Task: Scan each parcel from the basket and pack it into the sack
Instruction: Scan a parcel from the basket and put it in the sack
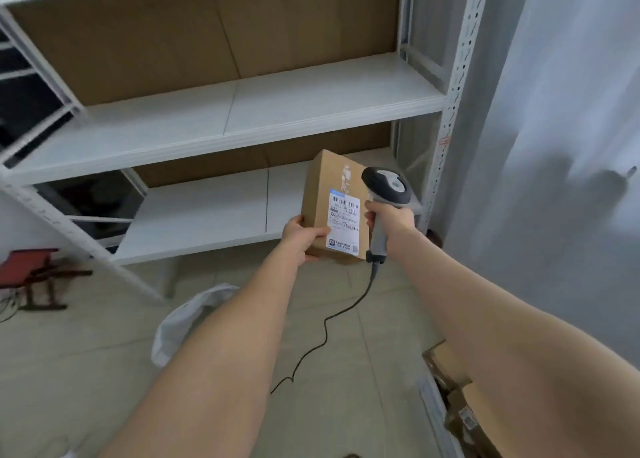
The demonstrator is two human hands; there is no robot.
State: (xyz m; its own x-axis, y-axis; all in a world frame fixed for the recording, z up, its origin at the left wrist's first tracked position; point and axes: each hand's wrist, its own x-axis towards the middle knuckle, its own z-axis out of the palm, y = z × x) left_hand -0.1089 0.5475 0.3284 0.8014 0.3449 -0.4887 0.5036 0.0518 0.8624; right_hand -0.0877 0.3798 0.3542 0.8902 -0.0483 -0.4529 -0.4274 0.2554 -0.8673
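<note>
Before the shelving, the left hand (300, 236) grips the parcel (332, 208) aloft, label up. The right hand (391, 220) clenches the scanner (387, 194) beside it. Step in hand: scanning. Next: carry the parcel down into the sack (183, 322) on the floor.

I'm in a parcel storeroom: white steel shelving (311, 97), tiled floor (104, 353), a labelled parcel (323, 194), a corded scanner (388, 185).

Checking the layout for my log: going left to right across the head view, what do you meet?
First the red stool → white sack → left hand → parcel → right hand gripping the scanner → cardboard boxes.
</note>
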